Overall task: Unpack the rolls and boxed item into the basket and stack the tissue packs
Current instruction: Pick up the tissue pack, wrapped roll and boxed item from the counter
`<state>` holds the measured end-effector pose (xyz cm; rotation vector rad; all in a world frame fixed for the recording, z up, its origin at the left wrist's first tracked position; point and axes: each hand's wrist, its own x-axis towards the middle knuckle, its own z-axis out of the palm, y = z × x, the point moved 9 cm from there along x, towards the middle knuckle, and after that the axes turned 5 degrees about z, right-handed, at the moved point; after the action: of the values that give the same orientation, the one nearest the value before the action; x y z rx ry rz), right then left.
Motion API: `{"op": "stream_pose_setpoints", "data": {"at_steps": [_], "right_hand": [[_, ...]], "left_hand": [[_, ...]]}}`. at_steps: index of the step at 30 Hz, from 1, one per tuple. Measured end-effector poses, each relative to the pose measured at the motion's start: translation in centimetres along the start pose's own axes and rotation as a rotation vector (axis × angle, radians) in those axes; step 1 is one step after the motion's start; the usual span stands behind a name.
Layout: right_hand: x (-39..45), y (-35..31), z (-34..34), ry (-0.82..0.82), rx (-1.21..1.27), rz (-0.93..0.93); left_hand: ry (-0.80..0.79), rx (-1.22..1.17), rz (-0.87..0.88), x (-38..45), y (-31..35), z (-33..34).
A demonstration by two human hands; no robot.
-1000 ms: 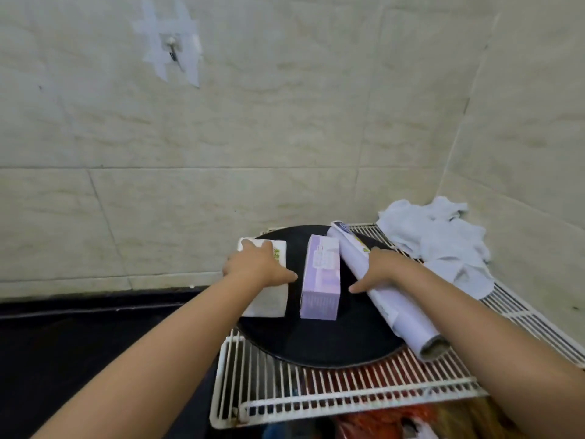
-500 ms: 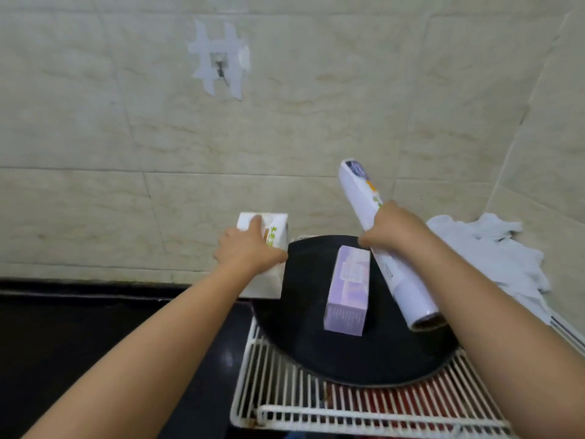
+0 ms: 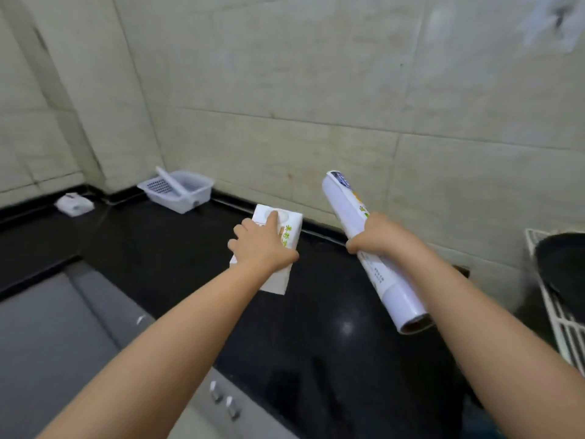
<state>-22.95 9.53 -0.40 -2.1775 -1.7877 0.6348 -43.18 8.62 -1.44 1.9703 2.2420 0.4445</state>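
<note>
Roll [image 3: 367, 248] — clamped in the right hand [image 3: 376, 237], tilted, its far end toward 12 o'clock, held above the black worktop [image 3: 177, 248]. The left hand [image 3: 259, 248] grips a tissue pack [image 3: 278, 239] from above. The basket [image 3: 182, 193] sits at 10 o'clock, well apart, with one roll-like piece already leaning in it. I judge the task early — both items are in transit, nothing is stacked, no boxed item shows.

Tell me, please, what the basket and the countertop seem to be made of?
The basket looks like white moulded plastic: thin walls with a perforated grid. The countertop appears to be polished black stone, or something like it, since it reflects light glossily.
</note>
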Motion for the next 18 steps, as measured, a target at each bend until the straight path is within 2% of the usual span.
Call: {"op": "stream_pose_setpoints", "data": {"at_steps": [4,9,13,18], "right_hand": [[0.3,-9.2,8.0,-0.061,0.045,-0.03],[2.0,-15.3,16.4,-0.143,0.013,-0.004],[5.2,-16.2,21.2,-0.147,0.035,0.069],[10.2,-13.2,24.3,-0.063,0.067,0.249]], "left_hand": [[0.011,0.053,-0.101,1.0,-12.6,-2.2],[0.015,0.074,-0.182,3.1,-22.9,-2.1],[-0.015,0.051,-0.15,6.4,-26.1,0.5],[-0.08,0.042,-0.056,11.9,-26.0,5.3]]}}
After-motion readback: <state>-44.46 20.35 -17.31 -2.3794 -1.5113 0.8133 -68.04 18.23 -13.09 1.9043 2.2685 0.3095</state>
